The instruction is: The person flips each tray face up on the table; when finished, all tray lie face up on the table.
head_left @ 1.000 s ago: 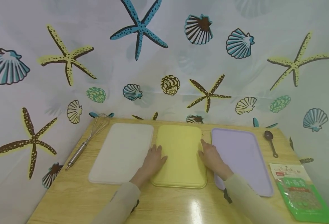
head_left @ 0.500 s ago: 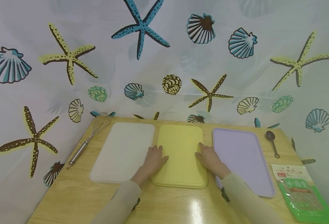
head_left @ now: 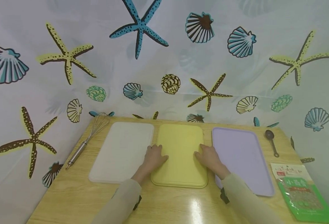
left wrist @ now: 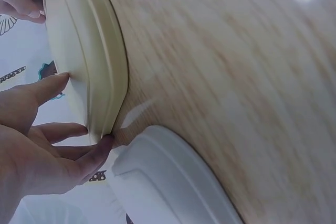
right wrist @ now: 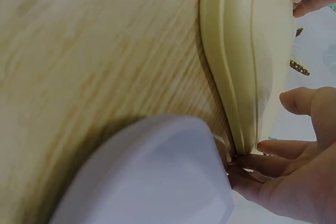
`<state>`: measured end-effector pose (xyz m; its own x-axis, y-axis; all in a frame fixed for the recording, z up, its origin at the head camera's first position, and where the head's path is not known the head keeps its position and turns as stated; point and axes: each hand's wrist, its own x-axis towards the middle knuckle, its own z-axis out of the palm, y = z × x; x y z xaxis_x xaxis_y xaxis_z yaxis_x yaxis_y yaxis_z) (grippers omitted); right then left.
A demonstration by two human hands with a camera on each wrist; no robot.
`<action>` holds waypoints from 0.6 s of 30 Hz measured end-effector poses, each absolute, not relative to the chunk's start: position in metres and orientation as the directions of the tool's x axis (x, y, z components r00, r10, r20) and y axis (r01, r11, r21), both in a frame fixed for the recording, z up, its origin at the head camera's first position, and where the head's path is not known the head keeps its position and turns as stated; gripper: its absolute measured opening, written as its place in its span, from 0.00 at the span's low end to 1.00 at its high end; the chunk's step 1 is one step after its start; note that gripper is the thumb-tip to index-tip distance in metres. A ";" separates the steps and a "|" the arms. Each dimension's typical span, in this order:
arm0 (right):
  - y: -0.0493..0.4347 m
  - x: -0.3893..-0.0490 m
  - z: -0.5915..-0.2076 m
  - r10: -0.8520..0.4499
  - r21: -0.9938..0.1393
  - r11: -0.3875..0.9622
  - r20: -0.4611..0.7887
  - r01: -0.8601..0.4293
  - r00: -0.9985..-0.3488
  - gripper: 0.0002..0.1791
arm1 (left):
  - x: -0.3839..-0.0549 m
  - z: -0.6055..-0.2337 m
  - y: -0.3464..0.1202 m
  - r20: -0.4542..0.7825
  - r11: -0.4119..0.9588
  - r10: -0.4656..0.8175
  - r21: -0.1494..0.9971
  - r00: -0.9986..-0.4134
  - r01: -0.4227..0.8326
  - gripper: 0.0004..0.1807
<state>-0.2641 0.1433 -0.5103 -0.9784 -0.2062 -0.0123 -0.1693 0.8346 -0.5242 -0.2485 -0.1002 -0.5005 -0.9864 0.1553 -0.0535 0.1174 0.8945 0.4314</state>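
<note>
A yellow rectangular tray (head_left: 181,168) lies flat on the table between the other two trays. Along its left edge my left hand (head_left: 153,158) grips it, thumb on the top face and fingertips at the rim. In the left wrist view those fingers (left wrist: 100,153) bend round the side. My right hand (head_left: 210,158) holds the opposite edge, its fingers (right wrist: 252,177) tucked against the lower rim. The right thumb reaches over the top; whether it touches, I cannot tell. A white tray (head_left: 122,152) lies beside the left hand, a purple tray (head_left: 240,155) beside the right.
At the far left of the wooden table (head_left: 164,205) lies a whisk (head_left: 84,144). A dark spoon (head_left: 271,143) and a green and white packet (head_left: 302,193) lie on the right. Behind rises a sheet (head_left: 159,105) printed with shells and starfish.
My right hand has shifted slightly left, so its thumb reaches further over the yellow tray. The left hand and the trays have stayed nearly still; the head view has drifted a little.
</note>
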 end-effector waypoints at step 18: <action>0.154 -0.267 -0.513 -0.093 -0.742 0.670 -0.091 0.005 -0.992 0.28 | -0.251 -0.507 -0.100 -0.064 0.890 0.137 0.447 -0.989 0.094 0.33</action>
<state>-0.2668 0.1537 -0.5127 -0.9915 -0.0927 -0.0909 0.0054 0.6703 -0.7421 -0.2514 -0.1003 -0.5071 -0.9885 0.1369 -0.0639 0.0943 0.8896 0.4469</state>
